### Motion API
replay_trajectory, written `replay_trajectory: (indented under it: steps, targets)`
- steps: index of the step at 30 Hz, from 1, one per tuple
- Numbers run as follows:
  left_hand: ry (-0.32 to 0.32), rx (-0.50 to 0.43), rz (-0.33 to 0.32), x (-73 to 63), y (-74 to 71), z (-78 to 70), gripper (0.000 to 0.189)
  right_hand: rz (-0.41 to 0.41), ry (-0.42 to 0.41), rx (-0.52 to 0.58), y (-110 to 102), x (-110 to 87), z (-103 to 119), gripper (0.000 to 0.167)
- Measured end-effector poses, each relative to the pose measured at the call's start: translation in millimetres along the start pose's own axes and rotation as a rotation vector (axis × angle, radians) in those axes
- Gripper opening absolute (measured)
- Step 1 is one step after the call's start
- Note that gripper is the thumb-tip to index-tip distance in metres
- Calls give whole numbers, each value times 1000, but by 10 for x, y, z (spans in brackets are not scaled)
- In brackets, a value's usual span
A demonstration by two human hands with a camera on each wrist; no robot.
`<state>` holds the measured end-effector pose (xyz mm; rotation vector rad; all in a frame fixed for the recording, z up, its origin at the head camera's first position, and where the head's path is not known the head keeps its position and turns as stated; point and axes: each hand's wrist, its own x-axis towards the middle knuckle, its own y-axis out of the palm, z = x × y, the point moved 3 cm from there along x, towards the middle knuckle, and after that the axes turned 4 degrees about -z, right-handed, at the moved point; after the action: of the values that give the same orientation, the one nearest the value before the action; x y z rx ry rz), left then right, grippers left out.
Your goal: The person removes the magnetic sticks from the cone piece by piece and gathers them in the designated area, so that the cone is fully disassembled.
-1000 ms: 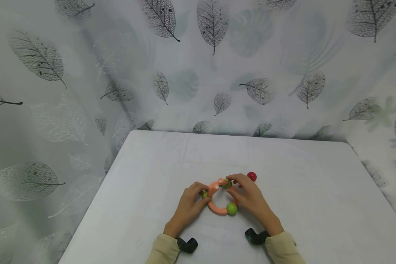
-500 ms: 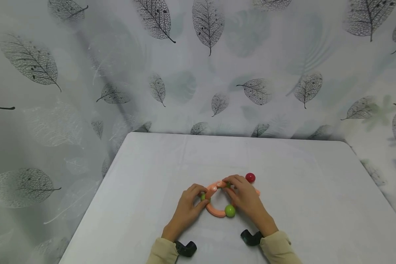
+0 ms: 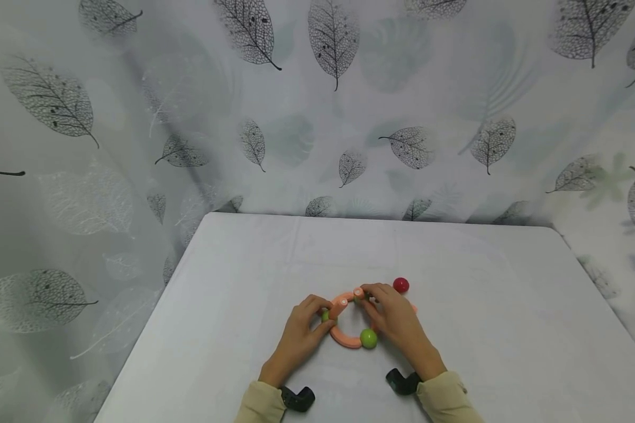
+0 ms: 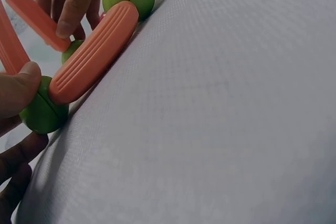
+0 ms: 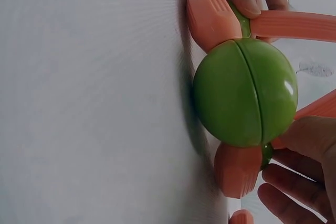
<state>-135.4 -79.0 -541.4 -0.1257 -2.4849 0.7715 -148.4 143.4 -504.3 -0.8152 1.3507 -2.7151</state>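
Note:
On the white table, orange curved bars and green balls form a ring, seen in the head view with a front bar (image 3: 346, 339) and front ball (image 3: 368, 338). My left hand (image 3: 301, 329) grips the left green ball (image 4: 44, 111), from which an orange bar (image 3: 338, 308) rises. At the ring's back right, my right hand (image 3: 394, 320) pinches where another raised orange bar (image 3: 358, 293) meets a green ball, mostly hidden by the fingers. The right wrist view shows the front green ball (image 5: 244, 93) large, with bars joined on both sides.
A red ball (image 3: 401, 285) lies just behind my right hand. An orange end (image 3: 414, 308) shows to the right of that hand. Leaf-patterned curtains (image 3: 349, 117) hang behind and beside the white table (image 3: 487, 329).
The raised bar at my right hand has tilted, its end now standing more upright. My right hand has shifted slightly over its green ball. My left hand keeps its grip.

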Motion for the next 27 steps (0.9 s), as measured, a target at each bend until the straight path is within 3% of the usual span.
replay_trajectory:
  steps: [6,27]
  targets:
    - [25,16,-21,-13,14,16,30,-5,-13,-6,-12,-6,0,35]
    - [18,7,-3,-10,18,12,28,36,-21,-36,-94,-3,6,30]
